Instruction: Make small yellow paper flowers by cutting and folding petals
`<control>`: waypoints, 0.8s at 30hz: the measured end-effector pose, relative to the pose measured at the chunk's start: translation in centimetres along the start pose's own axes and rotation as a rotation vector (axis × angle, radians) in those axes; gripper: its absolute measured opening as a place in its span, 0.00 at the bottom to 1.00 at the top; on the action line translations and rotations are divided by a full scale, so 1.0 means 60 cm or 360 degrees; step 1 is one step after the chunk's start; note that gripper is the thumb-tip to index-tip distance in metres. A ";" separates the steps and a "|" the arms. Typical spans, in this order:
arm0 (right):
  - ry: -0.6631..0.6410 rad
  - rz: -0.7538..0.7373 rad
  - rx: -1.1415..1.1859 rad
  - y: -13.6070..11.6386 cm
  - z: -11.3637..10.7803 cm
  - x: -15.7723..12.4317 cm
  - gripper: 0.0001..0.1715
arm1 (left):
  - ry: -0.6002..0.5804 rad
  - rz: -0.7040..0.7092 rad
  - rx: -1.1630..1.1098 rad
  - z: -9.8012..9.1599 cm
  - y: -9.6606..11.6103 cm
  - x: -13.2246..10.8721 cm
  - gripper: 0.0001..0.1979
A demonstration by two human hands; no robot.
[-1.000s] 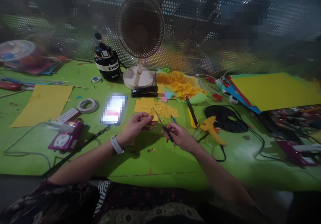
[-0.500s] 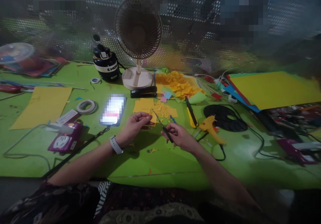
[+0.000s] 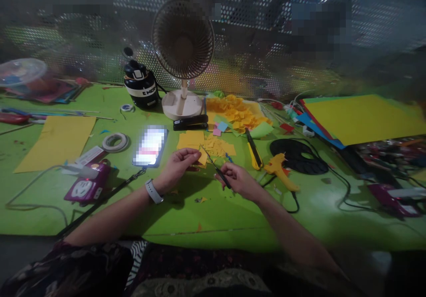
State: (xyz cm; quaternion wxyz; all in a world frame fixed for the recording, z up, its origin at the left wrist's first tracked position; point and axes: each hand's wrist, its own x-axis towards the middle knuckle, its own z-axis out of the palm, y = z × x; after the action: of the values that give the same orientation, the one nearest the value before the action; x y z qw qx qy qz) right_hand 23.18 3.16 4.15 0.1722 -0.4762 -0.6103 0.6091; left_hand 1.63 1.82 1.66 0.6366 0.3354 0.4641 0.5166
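My right hand (image 3: 238, 179) is closed round the handles of a pair of scissors (image 3: 218, 171), its blades pointing up and left. Between the thumb and fingers of my left hand (image 3: 181, 166) is a small piece of yellow paper (image 3: 203, 157), near the scissor tips. Whether the blades touch that paper, I cannot tell. Just beyond my hands lie yellow paper squares (image 3: 190, 138) and a heap of small yellow paper cuttings (image 3: 218, 145) on the green table (image 3: 179, 219).
Behind the cuttings are a black stapler (image 3: 190, 122), a desk fan (image 3: 183, 104) and crumpled orange paper (image 3: 238, 112). A cutter knife (image 3: 254, 150) and a yellow glue gun (image 3: 281, 170) lie right. Left are a phone (image 3: 150, 146), a tape roll (image 3: 115, 142) and a purple power socket (image 3: 88, 184).
Both hands stay in nearly the same place, with the scissors and the yellow paper still held. Only very slight shifts show in the fingers and the view.
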 end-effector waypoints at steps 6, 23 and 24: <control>0.0017 0.0008 0.0027 -0.007 0.005 -0.003 0.30 | -0.0016 0.0054 0.0018 -0.010 -0.010 0.006 0.13; 0.0026 0.0005 0.0013 -0.006 0.007 -0.004 0.30 | 0.0012 0.0057 0.0002 -0.008 -0.009 0.004 0.14; 0.0028 0.0002 0.0008 -0.005 0.007 -0.004 0.30 | 0.0007 0.0056 -0.0002 -0.009 -0.009 0.004 0.13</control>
State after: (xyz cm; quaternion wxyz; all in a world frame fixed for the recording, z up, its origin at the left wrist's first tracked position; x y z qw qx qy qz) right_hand 22.88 2.80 4.41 0.1784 -0.4814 -0.6071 0.6066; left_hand 1.35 1.91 0.93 0.6265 0.3418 0.4593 0.5289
